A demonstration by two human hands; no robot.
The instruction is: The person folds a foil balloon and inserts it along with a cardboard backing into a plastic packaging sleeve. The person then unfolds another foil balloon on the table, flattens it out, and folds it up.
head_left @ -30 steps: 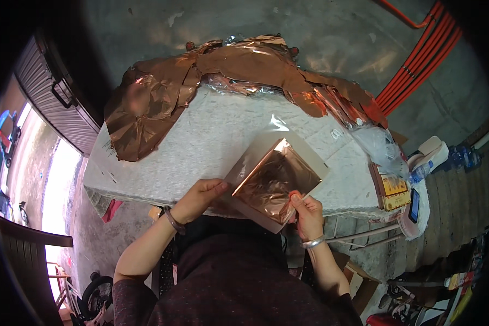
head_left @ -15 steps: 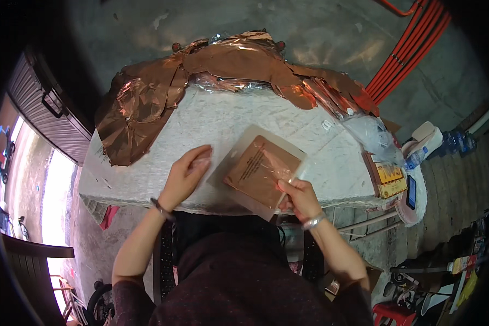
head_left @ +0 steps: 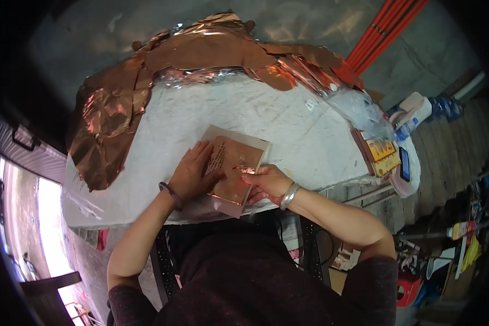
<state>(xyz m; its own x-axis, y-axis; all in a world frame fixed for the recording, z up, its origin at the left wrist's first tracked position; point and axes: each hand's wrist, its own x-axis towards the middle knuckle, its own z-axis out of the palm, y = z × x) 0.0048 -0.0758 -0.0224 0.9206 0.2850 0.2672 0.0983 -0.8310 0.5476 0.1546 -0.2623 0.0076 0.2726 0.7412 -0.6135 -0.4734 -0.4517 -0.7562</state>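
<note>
A square copper-coloured foil sheet (head_left: 231,179) with printed lettering lies near the front edge of the white-covered table, on a slightly larger pale, translucent square sheet (head_left: 262,145). My left hand (head_left: 193,173) rests flat across the foil's left part, fingers stretched out and covering some of the print. At the right edge, my right hand (head_left: 267,183) pinches the sheets, its thumb on top and the other fingers partly hidden. Beside that thumb the foil is creased and glints brightly. How many layers the right fingers hold cannot be made out.
Crumpled copper-coloured foil (head_left: 201,51) curves along the table's far and left edges. Clear plastic wrap (head_left: 358,111) lies at the right, near a yellow box (head_left: 383,155). Past it are a phone (head_left: 404,164) and a water bottle (head_left: 406,130). Orange pipes (head_left: 383,32) stand beyond.
My left hand has come down flat onto the foil. The square sheets have turned and shifted left, with my right hand still at their right edge. The view has turned somewhat.
</note>
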